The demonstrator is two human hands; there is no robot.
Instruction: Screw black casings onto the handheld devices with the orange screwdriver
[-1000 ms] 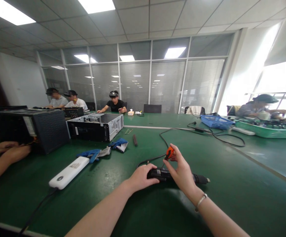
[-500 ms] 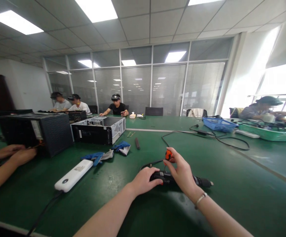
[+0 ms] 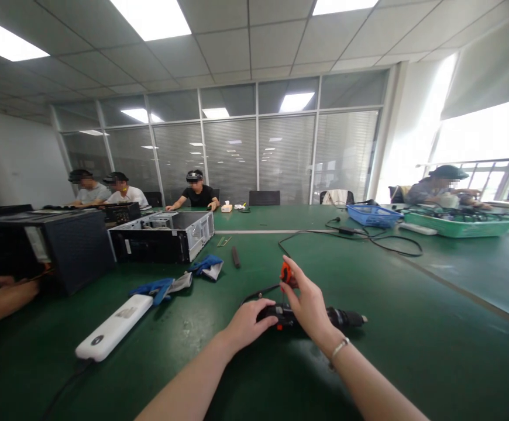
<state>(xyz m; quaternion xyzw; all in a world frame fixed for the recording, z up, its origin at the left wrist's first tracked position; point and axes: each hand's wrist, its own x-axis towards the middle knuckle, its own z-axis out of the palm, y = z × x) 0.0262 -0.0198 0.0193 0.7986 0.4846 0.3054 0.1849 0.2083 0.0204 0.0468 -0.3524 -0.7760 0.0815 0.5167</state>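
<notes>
A black electric screwdriver lies on the green tabletop, its bit end toward the right. My left hand is wrapped over its rear end, thumb along the near side. In a pinch, my right hand holds the orange-and-black handle of a small screwdriver. The handle stands upright above the tool's body, and its thin shaft runs down to it. Where the tip meets the body is too small to make out. Part of the electric screwdriver is hidden behind my hands.
At left lie a white power bank-like box with a cable and blue-grey gloves. Behind are an open computer case and a dark case with another person's hands. Blue and green baskets stand at right.
The view has turned to the right, so the things on the table appear further left. Both hands keep their hold, with little visible change in pose.
</notes>
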